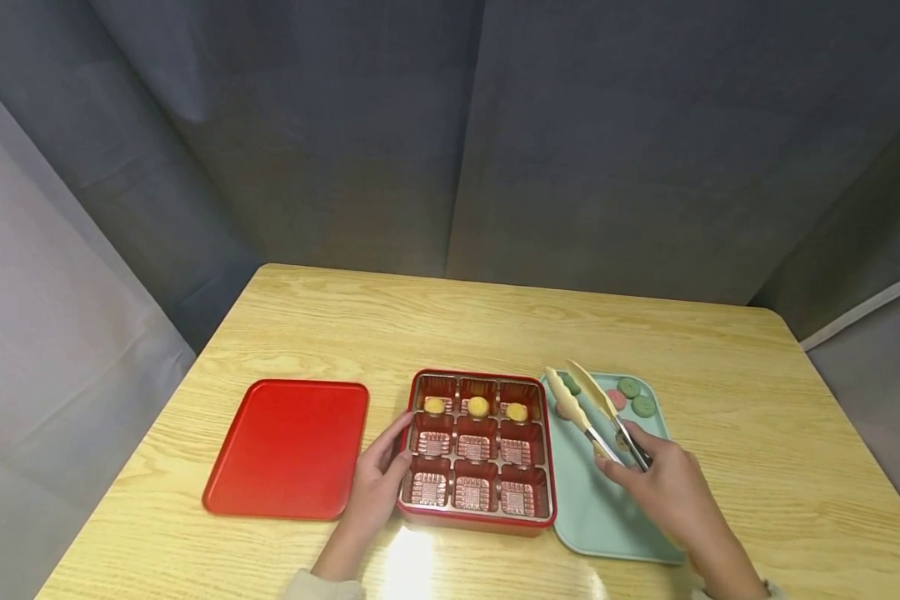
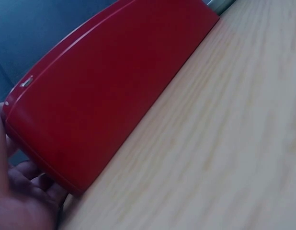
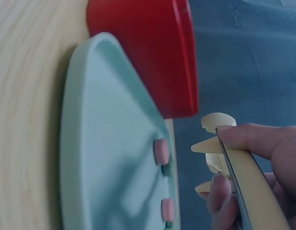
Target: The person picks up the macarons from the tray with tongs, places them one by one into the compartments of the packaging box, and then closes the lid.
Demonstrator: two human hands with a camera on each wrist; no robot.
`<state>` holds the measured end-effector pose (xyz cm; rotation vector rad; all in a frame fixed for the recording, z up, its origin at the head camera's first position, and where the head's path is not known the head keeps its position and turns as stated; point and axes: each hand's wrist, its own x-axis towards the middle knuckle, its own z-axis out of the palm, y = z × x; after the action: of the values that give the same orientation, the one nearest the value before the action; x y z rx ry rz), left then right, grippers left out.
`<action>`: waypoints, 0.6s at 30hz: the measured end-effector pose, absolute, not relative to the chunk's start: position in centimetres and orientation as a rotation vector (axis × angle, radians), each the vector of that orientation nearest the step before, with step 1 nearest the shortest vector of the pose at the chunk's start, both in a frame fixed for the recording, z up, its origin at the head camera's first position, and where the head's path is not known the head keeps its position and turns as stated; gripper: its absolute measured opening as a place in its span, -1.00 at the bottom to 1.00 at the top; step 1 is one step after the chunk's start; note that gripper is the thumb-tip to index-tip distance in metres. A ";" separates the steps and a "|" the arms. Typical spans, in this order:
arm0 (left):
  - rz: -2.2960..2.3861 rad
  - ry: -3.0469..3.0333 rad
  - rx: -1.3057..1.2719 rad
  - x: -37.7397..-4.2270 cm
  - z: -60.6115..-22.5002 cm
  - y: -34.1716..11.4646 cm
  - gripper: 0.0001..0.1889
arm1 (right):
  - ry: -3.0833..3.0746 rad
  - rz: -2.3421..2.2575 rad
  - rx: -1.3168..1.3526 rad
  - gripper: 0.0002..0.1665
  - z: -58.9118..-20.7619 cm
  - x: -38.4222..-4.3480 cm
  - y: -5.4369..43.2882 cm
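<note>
My left hand [image 1: 378,475] rests against the left side of a red box [image 1: 476,518], its fingers along the wall in the left wrist view. A divided insert [image 1: 456,454] of shiny dark red plastic fills the box. Three small yellow round cookies [image 1: 477,407] sit in its back row, one in each compartment. My right hand [image 1: 663,479] holds metal tongs [image 1: 607,450] with cream tips over a pale green tray [image 1: 607,521]. The tong tips stand apart with nothing between them. Green cookies [image 1: 643,406] and pink cookies [image 1: 616,399] lie toward the tray's back, partly hidden by the tongs.
A flat red lid [image 1: 288,450] lies to the left of the box on the wooden table [image 1: 435,321]. The tray sits close along the box's right side. Dark grey curtains [image 1: 465,142] hang behind the table.
</note>
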<state>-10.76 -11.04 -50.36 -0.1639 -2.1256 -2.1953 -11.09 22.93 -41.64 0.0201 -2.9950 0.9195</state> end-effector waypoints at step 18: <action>-2.189 -2.118 -0.170 -10.8 -50.3 -11.0 -0.45 | -3.112 0.929 -0.096 -0.02 -43.8 -11.5 25.7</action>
<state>-10.77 -10.96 -50.31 -0.1697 -2.1175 -2.1893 -11.47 25.74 -43.79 -0.0964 -3.1122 0.9286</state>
